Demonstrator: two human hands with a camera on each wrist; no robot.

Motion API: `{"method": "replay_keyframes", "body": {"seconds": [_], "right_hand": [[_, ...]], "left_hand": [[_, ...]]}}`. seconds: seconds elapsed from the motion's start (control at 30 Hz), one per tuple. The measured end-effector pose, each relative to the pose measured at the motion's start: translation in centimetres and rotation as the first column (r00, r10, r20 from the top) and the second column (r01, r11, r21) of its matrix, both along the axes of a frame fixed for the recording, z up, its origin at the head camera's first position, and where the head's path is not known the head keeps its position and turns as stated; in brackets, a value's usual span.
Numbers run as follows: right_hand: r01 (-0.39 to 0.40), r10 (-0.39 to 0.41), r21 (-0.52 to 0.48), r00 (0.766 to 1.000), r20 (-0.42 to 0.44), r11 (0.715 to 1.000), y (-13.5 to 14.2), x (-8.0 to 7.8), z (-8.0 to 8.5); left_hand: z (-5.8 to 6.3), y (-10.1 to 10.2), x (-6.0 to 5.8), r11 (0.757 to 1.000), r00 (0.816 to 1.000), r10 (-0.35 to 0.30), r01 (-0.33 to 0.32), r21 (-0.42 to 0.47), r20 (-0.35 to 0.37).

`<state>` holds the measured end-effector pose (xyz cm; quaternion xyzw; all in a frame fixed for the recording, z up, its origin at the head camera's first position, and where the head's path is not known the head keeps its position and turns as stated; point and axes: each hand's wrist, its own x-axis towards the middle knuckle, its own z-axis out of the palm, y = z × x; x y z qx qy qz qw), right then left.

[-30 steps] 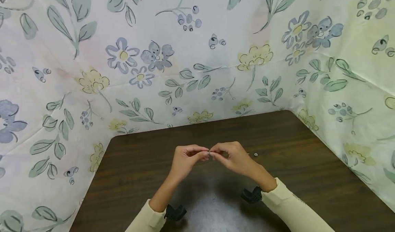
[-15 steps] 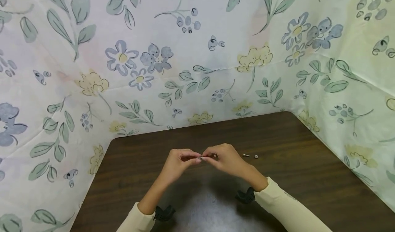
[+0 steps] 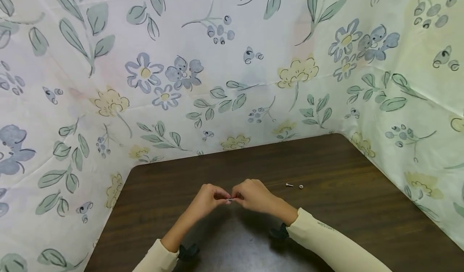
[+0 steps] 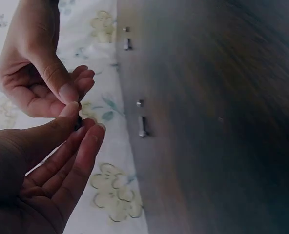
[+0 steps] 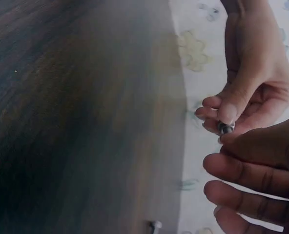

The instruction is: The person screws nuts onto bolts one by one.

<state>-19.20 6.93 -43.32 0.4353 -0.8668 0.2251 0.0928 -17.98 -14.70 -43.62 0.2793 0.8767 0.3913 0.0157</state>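
Observation:
My left hand [image 3: 204, 201] and right hand [image 3: 256, 196] meet fingertip to fingertip above the table. Between them they pinch a small metal bolt [image 5: 226, 127], mostly hidden by the fingers; whether a nut is on it I cannot tell. In the left wrist view, thumb and index of the left hand [image 4: 47, 156] hold it from below, and the right hand [image 4: 34, 63] pinches from above. The right hand's other fingers [image 5: 252, 200] are spread apart. To the right of the hands lie a loose bolt [image 3: 289, 185] and a nut [image 3: 301, 186].
The dark wood table [image 3: 348, 211] is bordered by a floral cloth [image 3: 232, 115] at its back and sides. A second bolt [image 4: 143, 126] and nut [image 4: 140, 103] lie on the table, hidden behind the right hand in the head view.
Both hands have moved left and a little lower in the head view, still together on the bolt. The loose bolt and nut at right have come into plain sight.

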Motion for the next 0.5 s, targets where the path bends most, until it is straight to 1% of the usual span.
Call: {"method": "replay_keyframes", "body": {"seconds": [0.1, 0.27, 0.5], "right_hand": [[0.004, -0.005, 0.045, 1.000, 0.013, 0.999, -0.5, -0.2, -0.8], [0.005, -0.012, 0.106, 0.998, 0.064, 0.994, -1.0, -0.4, -1.9], [-0.007, -0.007, 0.148, 0.996, 0.094, 0.989, -1.4, -0.6, -2.7]], "left_hand": [[-0.9, -0.3, -0.2, 1.000, 1.000, -0.010, 0.011, -0.023, 0.021], [-2.2, -0.5, -0.4, 0.998, 0.997, -0.041, 0.043, -0.035, 0.058], [-3.0, -0.7, -0.5, 0.996, 0.995, -0.061, 0.066, -0.057, 0.085]]}}
